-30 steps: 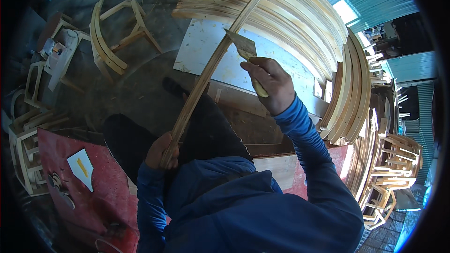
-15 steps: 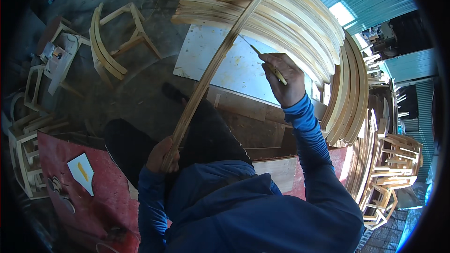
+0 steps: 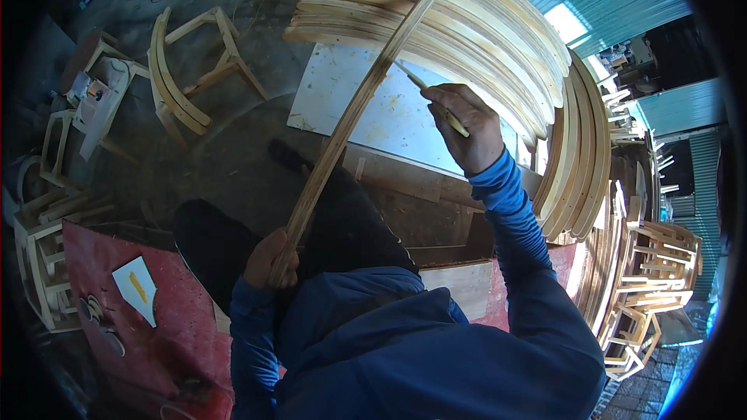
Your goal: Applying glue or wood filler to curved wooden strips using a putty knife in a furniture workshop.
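Observation:
A long, narrow wooden strip [image 3: 334,144] rises slantwise from my lap toward the top of the view. My left hand [image 3: 267,259] is closed round its lower end. My right hand [image 3: 469,128] holds a slim spatula [image 3: 411,76] with a yellowish handle, its butt showing below the fingers. The spatula's thin tip meets or nearly meets the strip's right edge; contact is hard to make out. Small pale spots show on the strip near there. Behind it, a white board [image 3: 323,97] bears scattered yellowish smears.
Curved wooden slats [image 3: 459,39] are stacked beyond the white board, with more curved pieces [image 3: 580,155] at right. On the red surface [image 3: 183,342] at left lies a white plate [image 3: 134,292] with yellow-orange paste. Wooden frames [image 3: 206,62] stand on the floor.
My right hand has shifted slightly left and up. The spatula has turned, so more of its pale front part shows. The strip and my left hand stay in place.

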{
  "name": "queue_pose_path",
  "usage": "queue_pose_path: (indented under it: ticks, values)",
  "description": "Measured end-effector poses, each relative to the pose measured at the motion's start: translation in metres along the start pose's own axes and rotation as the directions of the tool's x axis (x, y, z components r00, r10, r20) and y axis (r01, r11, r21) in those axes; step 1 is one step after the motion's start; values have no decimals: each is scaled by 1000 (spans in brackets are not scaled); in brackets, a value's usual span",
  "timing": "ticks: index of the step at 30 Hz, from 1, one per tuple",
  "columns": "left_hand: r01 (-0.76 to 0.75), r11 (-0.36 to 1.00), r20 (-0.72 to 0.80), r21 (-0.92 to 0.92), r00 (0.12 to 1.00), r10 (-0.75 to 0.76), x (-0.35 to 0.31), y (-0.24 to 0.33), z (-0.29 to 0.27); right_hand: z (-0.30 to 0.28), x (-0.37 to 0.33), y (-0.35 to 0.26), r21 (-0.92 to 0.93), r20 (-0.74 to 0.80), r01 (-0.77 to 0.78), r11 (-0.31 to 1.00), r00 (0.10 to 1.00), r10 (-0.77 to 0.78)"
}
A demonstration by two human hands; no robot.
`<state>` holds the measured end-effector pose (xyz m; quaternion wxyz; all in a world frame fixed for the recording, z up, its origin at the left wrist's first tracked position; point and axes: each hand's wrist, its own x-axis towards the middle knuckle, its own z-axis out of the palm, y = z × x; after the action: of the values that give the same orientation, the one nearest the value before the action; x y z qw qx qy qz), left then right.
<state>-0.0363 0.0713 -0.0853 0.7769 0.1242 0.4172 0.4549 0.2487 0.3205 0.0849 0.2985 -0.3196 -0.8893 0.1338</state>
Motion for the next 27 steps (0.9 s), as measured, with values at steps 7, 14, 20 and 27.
queue_pose_path:
  ticks: [7,14,20,27]
  values:
    - [-3,1000,-19,-3,1000,3,1,-2,-2,33,-21,16,-377,124,235,896,971,-203]
    - [15,999,-19,30,1000,-15,1,-1,-2,15,-27,-8,-225,119,197,954,978,-173]
    - [7,1000,-16,-3,1000,-7,0,-2,1,9,7,16,-280,-31,162,946,984,-178]
    - [8,1000,-34,-10,999,-9,-1,-4,-3,22,-22,-35,-232,222,263,937,952,-213]
